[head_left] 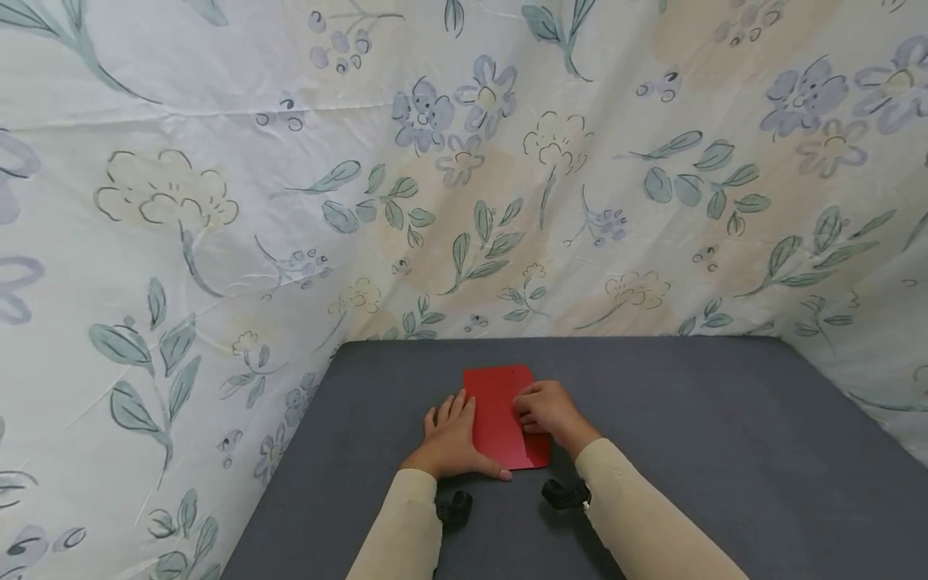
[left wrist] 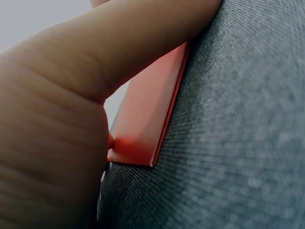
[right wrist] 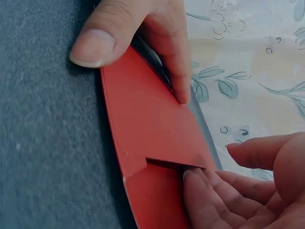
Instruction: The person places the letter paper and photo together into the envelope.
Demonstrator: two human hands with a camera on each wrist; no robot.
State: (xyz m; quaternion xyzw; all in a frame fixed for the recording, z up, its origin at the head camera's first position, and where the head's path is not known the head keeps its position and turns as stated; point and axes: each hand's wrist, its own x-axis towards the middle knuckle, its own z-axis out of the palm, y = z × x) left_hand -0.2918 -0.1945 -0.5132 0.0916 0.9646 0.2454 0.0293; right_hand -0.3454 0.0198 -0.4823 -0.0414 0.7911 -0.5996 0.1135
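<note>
A flat red envelope (head_left: pixel 496 423) lies on the dark table, a crosswise opening in its surface visible in the right wrist view. My left hand (head_left: pixel 453 447) rests flat along its left side, fingers stretched out and thumb reaching past the near edge. At the right side is my right hand (head_left: pixel 548 411), its fingers curled. In the right wrist view, the right hand's fingertips (right wrist: pixel 195 183) hook at the lip of the opening while the thumb stays apart. What lies inside the envelope is hidden.
Dark grey fabric covers the table (head_left: pixel 696 451). A floral curtain (head_left: pixel 464 161) hangs behind the far edge and along the left side. Black wrist bands (head_left: pixel 455 509) sit at both cuffs, close above the table.
</note>
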